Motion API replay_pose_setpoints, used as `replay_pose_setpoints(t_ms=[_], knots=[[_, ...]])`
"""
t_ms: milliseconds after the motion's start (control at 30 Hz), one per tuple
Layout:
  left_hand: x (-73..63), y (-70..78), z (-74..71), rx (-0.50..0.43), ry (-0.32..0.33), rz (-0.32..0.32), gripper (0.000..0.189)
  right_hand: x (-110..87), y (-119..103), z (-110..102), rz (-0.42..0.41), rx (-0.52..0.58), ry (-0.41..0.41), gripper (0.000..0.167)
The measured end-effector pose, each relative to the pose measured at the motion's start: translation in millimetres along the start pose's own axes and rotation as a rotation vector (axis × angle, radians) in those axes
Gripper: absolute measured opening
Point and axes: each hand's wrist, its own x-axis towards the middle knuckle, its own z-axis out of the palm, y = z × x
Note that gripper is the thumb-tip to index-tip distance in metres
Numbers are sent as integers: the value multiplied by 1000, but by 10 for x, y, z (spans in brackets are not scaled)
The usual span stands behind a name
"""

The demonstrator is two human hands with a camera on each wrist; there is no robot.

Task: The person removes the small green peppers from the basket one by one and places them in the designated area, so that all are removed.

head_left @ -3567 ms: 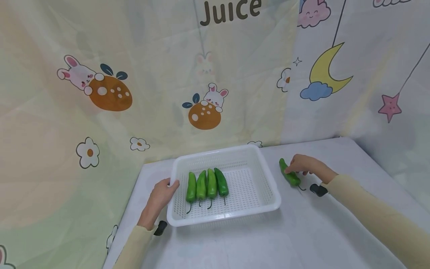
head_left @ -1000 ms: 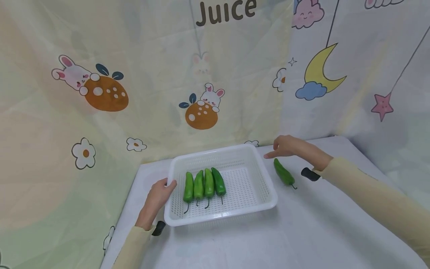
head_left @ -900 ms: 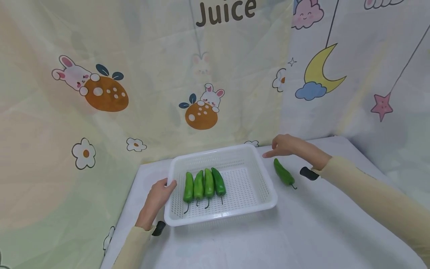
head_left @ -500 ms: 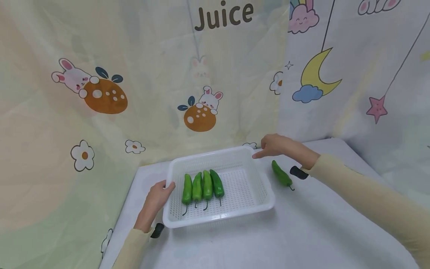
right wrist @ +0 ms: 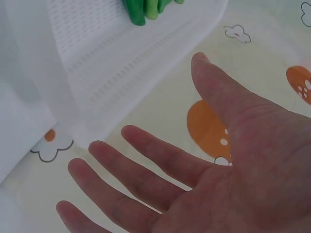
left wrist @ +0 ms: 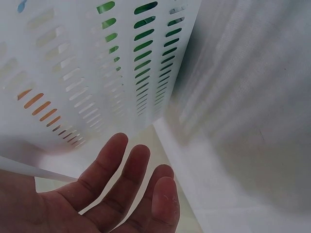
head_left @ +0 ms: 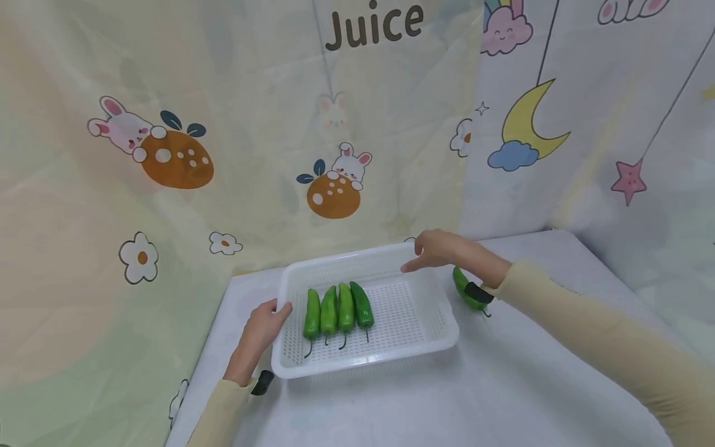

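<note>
A white plastic basket (head_left: 399,313) sits on the table, with several green chili peppers (head_left: 346,307) lying side by side in its left half, stems toward the front. My left hand (head_left: 262,326) grips the left rim, thumb over the edge. In the left wrist view, the fingers (left wrist: 133,167) lie along the outside of the slotted wall. Over the back right corner hovers my right hand (head_left: 441,249), holding nothing; its spread fingers (right wrist: 146,182) and thumb show in the right wrist view. Another green chili pepper (head_left: 460,282) rests right of the basket, partly hidden by the wrist camera.
A white cloth covers the table (head_left: 357,406). Behind it and to the sides hangs a printed curtain (head_left: 251,155) with cartoon rabbits, flowers and a moon. A dark wrist camera (head_left: 479,292) sits below the right sleeve.
My right hand has left the loose pepper, rising and shifting left to the basket's back right corner. That pepper stays on the table. My left hand keeps its hold on the rim.
</note>
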Motion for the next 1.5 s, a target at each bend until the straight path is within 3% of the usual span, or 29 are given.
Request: replay_pose_setpoints(t_ms=[233,667,1000,1500], knots=[[12,-9,8,-8,9,18,52,107,-105,84,29,30,-17,71],[31,-21,12,-10,9,18,53,244,-361,234,2,1,-58,71],[25,-26,3,-16,9,17,53,433,-439,485,-3,48,-102,71],[31,-34,3,-13,17,15,52,623,-571,799,29,57,-95,61]])
